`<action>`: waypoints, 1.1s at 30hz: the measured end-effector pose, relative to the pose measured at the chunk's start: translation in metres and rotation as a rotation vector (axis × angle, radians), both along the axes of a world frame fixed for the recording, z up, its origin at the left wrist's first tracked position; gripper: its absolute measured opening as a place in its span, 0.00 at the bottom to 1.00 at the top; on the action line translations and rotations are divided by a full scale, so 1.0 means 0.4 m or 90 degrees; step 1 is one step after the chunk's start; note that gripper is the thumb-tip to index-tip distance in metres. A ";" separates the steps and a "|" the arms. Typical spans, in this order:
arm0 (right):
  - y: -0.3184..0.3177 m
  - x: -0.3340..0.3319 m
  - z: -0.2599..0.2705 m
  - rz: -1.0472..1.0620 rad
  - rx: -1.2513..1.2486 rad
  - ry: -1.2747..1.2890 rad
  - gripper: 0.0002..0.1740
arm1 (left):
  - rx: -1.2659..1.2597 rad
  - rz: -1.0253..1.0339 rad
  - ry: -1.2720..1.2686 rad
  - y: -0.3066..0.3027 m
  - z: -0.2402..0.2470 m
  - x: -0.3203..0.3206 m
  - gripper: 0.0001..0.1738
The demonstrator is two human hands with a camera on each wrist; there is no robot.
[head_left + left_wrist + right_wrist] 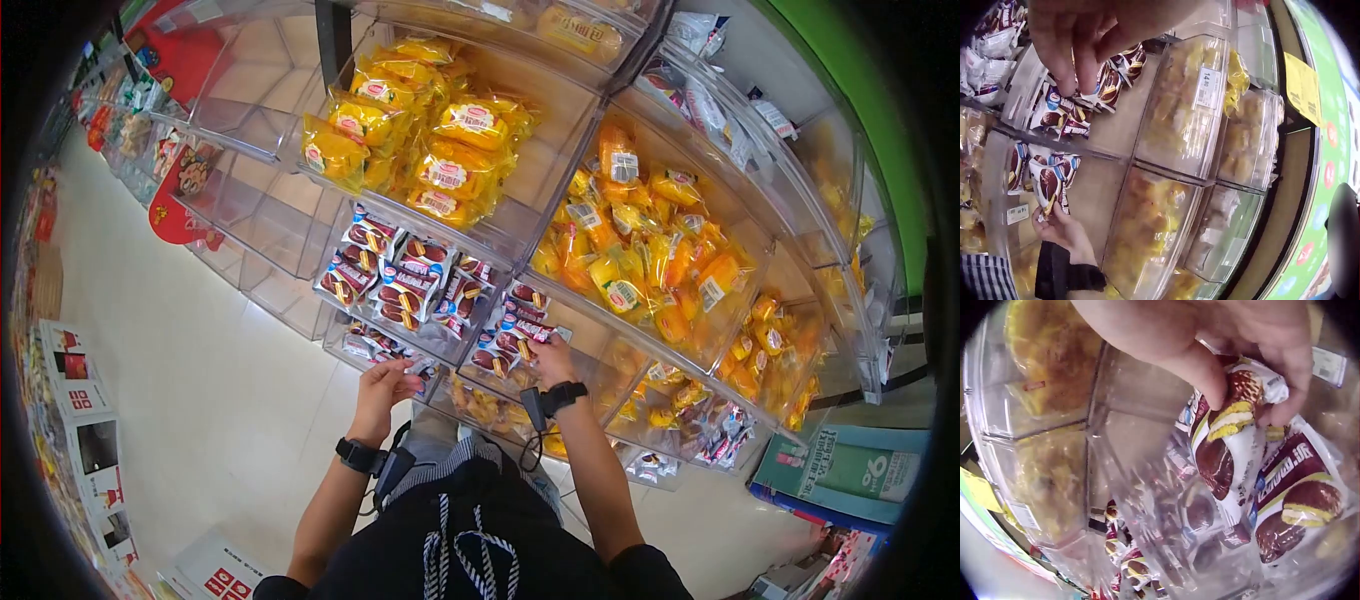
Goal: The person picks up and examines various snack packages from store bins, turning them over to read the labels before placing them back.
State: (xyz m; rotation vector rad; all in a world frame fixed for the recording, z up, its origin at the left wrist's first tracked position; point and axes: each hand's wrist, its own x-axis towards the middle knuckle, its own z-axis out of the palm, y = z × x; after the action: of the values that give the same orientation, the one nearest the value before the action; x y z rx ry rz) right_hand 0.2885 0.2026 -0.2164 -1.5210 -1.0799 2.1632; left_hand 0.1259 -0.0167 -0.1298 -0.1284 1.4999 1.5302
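My right hand (552, 362) pinches a wrapped chocolate pie packet (1225, 431) by one end, thumb on one side and fingers on the other. The packet, white and maroon with pictures of filled chocolate cakes, tilts over a clear bin; a second chocolate pie packet (1300, 503) is right beside it. In the left wrist view the right hand (1066, 231) shows low, around the packet's lower end. My left hand (380, 398) hovers by the neighbouring bins, its fingers loosely bent and holding nothing visible. More chocolate pie packets (405, 280) fill the bin ahead of it.
Clear bin walls (510, 265) divide the tiered shelf. Yellow wrapped breads (465, 150) and orange packaged breads (650, 250) lie in the upper bins. To the left is the pale floor (210, 370); a green carton (850, 465) stands at the right.
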 end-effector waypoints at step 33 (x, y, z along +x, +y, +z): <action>0.031 -0.043 -0.056 0.045 0.168 -0.173 0.19 | 0.006 -0.146 -0.015 0.041 0.024 0.049 0.13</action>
State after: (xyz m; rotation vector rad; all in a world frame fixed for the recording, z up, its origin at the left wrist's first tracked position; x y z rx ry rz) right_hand 0.2712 0.2151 -0.2388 -1.7041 -1.4599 1.8009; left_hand 0.1455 -0.0003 -0.1202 0.0310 1.4357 1.3473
